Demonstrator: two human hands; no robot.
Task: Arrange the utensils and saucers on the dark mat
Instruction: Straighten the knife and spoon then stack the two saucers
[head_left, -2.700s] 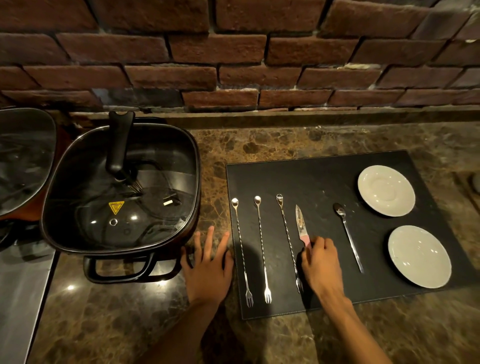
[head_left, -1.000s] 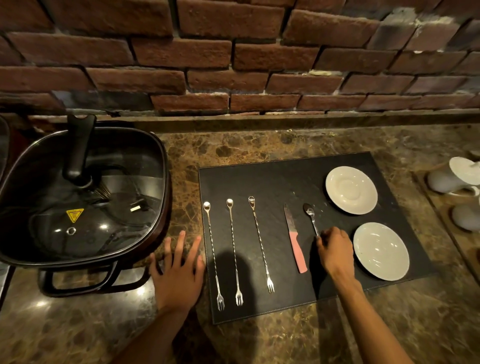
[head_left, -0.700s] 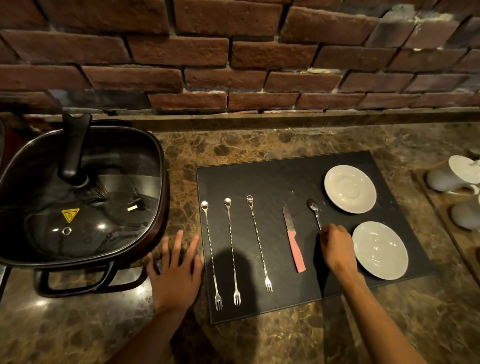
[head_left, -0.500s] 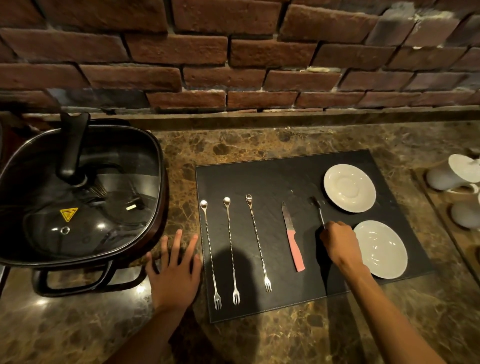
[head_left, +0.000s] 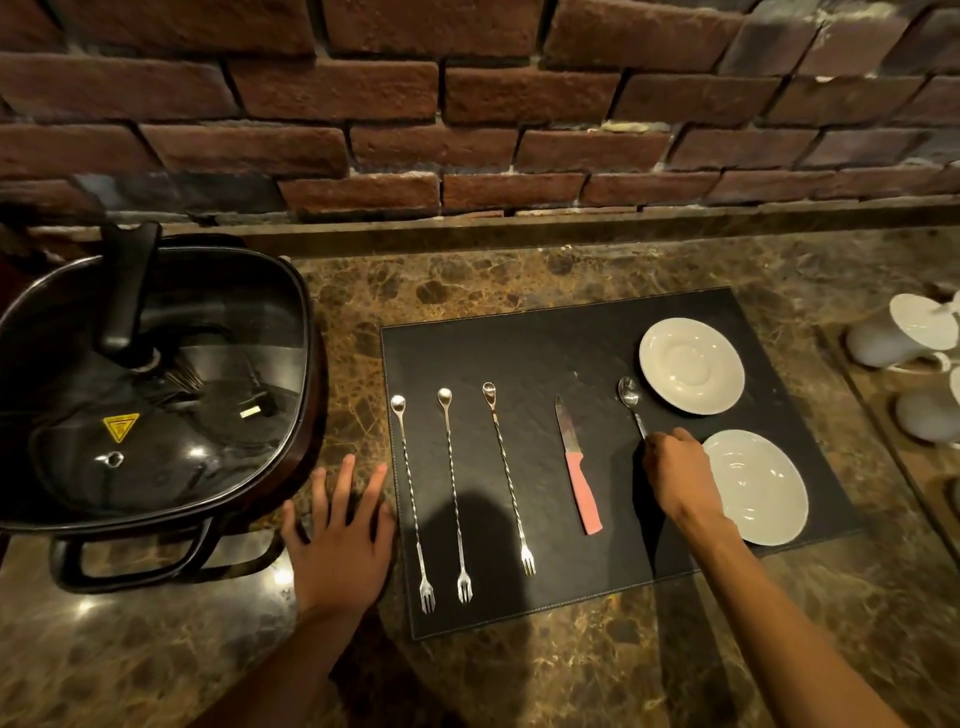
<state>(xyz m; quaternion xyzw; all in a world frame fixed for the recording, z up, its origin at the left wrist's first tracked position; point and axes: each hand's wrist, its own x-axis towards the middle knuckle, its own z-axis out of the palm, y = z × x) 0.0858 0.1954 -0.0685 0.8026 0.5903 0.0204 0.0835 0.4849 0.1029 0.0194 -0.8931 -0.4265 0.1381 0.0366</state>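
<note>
A dark mat (head_left: 519, 353) lies on the marble counter. On its left part lie three long twisted bar forks (head_left: 453, 488), side by side, tines toward me. A pink-handled knife (head_left: 579, 470) lies right of them. My right hand (head_left: 675, 475) is closed over the handle of a steel spoon (head_left: 629, 395), whose bowl points away from me. Two white saucers sit at the mat's right: a far saucer (head_left: 691, 365) and a near saucer (head_left: 763, 488), the near one just right of my right hand. My left hand (head_left: 340, 540) rests flat on the counter beside the mat's left edge.
A black electric pan with a glass lid (head_left: 150, 395) stands at the left, its handle near my left hand. White cups (head_left: 904, 332) lie on a wooden tray at the right edge. A brick wall (head_left: 467, 104) backs the counter.
My right hand let go of the knife, moved right and took hold of the spoon's handle. The spoon now lies close to the saucers. My left hand has stayed put.
</note>
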